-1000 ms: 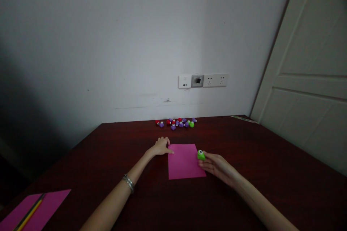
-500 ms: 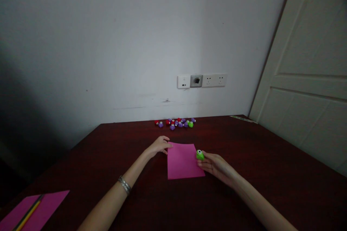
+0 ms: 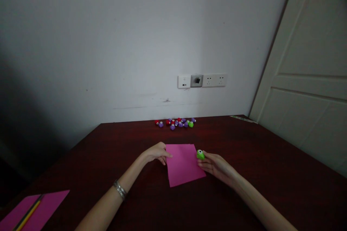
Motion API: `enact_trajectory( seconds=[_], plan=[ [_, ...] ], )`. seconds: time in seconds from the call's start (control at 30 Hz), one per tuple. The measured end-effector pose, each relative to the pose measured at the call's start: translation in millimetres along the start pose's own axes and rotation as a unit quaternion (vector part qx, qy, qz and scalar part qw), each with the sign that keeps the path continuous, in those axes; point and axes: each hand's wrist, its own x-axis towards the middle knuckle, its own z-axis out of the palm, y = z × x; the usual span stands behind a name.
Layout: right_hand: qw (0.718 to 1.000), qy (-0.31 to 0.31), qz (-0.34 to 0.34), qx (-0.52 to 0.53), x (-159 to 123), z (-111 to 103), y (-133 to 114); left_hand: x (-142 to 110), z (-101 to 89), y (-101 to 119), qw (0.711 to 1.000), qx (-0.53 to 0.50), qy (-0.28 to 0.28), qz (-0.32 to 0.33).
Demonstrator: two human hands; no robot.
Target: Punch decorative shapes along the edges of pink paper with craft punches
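Observation:
A pink sheet of paper (image 3: 184,166) is in front of me, its front left corner tilted toward me. A second pink edge shows just behind it at the top and left, from a fold or another sheet, I cannot tell which. My left hand (image 3: 157,153) pinches its left edge, thumb on top and fingers beneath. In my right hand (image 3: 213,163) is a small green craft punch (image 3: 200,155) with a white round top and dark centre. The punch sits against the paper's right edge; whether the edge is inside its slot is hidden.
Several purple, red and green craft punches (image 3: 180,124) lie by the wall at the table's back. At the front left, a yellow and black pencil (image 3: 28,214) rests on another pink sheet (image 3: 54,202). Sockets (image 3: 214,80) are on the wall; a white door (image 3: 306,79) stands right.
My left hand has come a little closer to me along the paper's left edge. The paper's front left corner has swung toward me. My right hand and the green punch stay nearly still.

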Motion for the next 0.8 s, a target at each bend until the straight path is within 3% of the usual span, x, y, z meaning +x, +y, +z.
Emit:
enact_trajectory(
  seconds=[0.2, 0.43, 0.6, 0.8],
  plan=[
    [1.000, 0.003, 0.012, 0.021, -0.9, 0.1, -5.2, -2.1, -12.8, 2.9, 0.999, -0.030, 0.018, 0.039],
    [0.997, -0.055, -0.001, 0.048, -12.3, 16.0, -7.2, -10.9, -29.0, 14.5, 0.987, -0.102, 0.084, 0.091],
    [0.996, -0.071, 0.003, 0.055, -17.9, 33.7, -0.6, -7.7, -28.9, 17.2, 0.972, -0.160, 0.138, 0.105],
    [0.997, -0.056, 0.000, 0.056, -18.0, 42.2, 6.9, 6.9, -17.7, 20.1, 0.963, -0.202, 0.133, 0.116]
  ],
)
